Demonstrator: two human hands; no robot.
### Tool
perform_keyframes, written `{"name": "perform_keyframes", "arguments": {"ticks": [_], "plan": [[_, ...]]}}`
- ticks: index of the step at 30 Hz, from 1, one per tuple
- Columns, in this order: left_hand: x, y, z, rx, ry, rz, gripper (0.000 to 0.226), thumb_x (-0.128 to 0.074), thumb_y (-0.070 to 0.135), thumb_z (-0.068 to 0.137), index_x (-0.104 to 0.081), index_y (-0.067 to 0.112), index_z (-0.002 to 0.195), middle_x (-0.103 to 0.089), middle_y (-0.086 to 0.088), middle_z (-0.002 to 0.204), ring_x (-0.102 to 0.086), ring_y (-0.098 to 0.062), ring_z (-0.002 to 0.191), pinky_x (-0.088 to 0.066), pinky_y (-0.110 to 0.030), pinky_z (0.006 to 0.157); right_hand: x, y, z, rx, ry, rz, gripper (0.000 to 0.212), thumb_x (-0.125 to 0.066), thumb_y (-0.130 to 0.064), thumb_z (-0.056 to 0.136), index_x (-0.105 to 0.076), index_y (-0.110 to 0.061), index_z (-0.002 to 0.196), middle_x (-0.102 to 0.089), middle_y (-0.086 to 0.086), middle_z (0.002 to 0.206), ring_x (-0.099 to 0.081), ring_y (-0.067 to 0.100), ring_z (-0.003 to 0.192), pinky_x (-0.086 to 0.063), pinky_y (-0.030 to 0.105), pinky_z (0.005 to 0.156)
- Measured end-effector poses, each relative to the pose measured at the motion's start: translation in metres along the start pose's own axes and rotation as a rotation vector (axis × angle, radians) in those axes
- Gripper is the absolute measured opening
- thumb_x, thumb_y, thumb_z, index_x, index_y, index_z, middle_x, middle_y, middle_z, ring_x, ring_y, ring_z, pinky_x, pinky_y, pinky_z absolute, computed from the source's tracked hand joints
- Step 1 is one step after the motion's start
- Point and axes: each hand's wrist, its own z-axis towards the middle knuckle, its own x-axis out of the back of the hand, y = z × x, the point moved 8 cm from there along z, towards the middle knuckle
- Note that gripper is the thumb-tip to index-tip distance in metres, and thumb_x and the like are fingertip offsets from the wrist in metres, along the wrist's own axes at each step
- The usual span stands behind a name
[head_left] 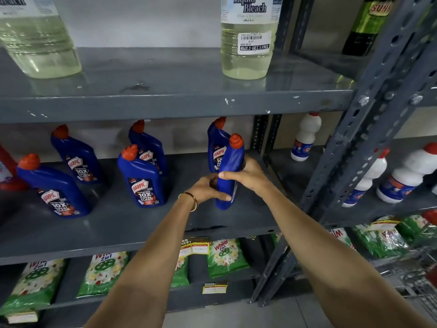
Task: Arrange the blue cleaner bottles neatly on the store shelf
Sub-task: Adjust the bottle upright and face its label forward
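On the middle shelf (142, 230), at about three o'clock from the five other blue bottles (142, 178), both hands grip one blue cleaner bottle (230, 171) side-on, left hand (208, 189) fingers and right hand (248, 175) fingers wrapped around its body.

I count six blue cleaner bottles on the middle shelf (132, 223), all with red-orange caps and angled necks. The front-left bottle (55, 188) stands near the shelf's left end, label toward me. Behind it, nearer the back edge, stands the back-left bottle (76, 157). The front-centre bottle (142, 178) stands upright just before the back-centre bottle (147, 145). Toward the right end, the held bottle (230, 171) is turned edge-on, gripped by both hands, just in front of the back-right bottle (216, 145).
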Motion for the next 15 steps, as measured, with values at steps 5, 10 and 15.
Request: {"name": "perform_keyframes", "arguments": {"ticks": [5,10,15], "plan": [[-0.015,0.001,0.003,0.023,-0.190,-0.016,0.072,-0.080,0.001,0.055,-0.050,0.019,0.119,-0.061,-0.007,0.117,-0.057,-0.022,0.111,-0.049,-0.033,0.092,-0.005,-0.018,-0.004,0.014,-0.171,0.030,0.054,-0.084,-0.029,0.052,-0.061,-0.025,0.101,-0.071,-0.007,0.100,-0.067,0.006,0.092,-0.051,0.020,0.075],[-0.006,0.008,0.011,-0.039,0.128,0.087,0.071,-0.086,0.019,0.051,-0.050,0.022,0.111,-0.064,0.001,0.101,-0.061,-0.018,0.095,-0.052,-0.022,0.073,0.000,-0.028,0.000,0.011,-0.208,0.014,0.052,-0.077,-0.016,0.063,-0.058,-0.021,0.111,-0.068,0.000,0.106,-0.064,0.015,0.099,-0.050,0.025,0.081],[-0.003,0.001,0.009,0.021,0.571,0.125,0.083,-0.086,0.029,0.045,-0.043,0.012,0.114,-0.054,-0.008,0.114,-0.057,-0.025,0.098,-0.053,-0.040,0.083,-0.005,-0.029,0.010,-0.009,-0.135,-0.113,0.054,-0.079,-0.029,0.064,-0.056,-0.021,0.112,-0.066,0.004,0.110,-0.064,0.021,0.098,-0.051,0.035,0.087]]}}
